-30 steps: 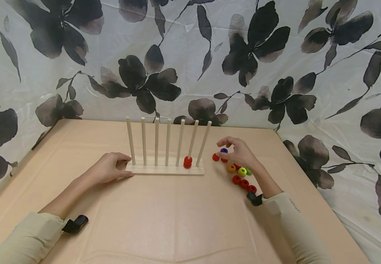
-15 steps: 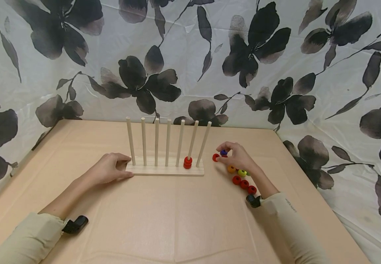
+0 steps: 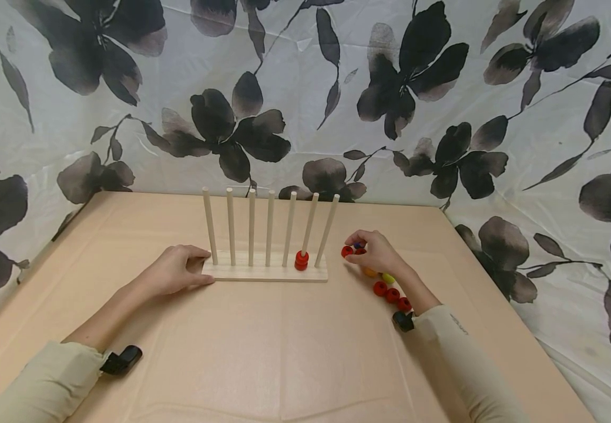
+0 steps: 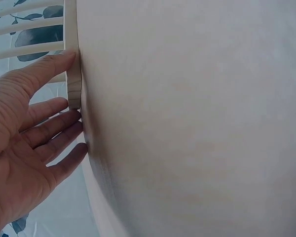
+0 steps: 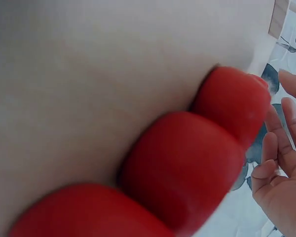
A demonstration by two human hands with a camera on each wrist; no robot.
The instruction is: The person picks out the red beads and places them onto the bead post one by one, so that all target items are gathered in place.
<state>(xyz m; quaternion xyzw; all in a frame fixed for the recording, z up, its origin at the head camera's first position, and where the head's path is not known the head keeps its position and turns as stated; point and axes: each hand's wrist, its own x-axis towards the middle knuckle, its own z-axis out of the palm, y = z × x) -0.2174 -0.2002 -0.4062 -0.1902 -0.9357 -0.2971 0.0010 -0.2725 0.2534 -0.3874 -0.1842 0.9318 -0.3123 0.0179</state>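
Observation:
My left hand holds the left end of a wooden peg rack, thumb at the front edge. In the left wrist view, the thumb and fingertips touch the end of the rack's base. Two red beads are stacked on the second peg from the right. To the right of the rack, my right hand hovers over loose beads, thumb and index finger apart around a red bead. A blue bead shows between those fingers. Whether they touch any bead is hidden.
Three red beads lie in a slanting row below my right hand and loom large in the right wrist view. A yellow-green bead and an orange bead are partly covered by the hand. A floral cloth hangs behind the table.
My right hand has come lower and slightly toward me over the beads, its thumb and index finger drawing around the red bead. The left hand and rack have stayed put.

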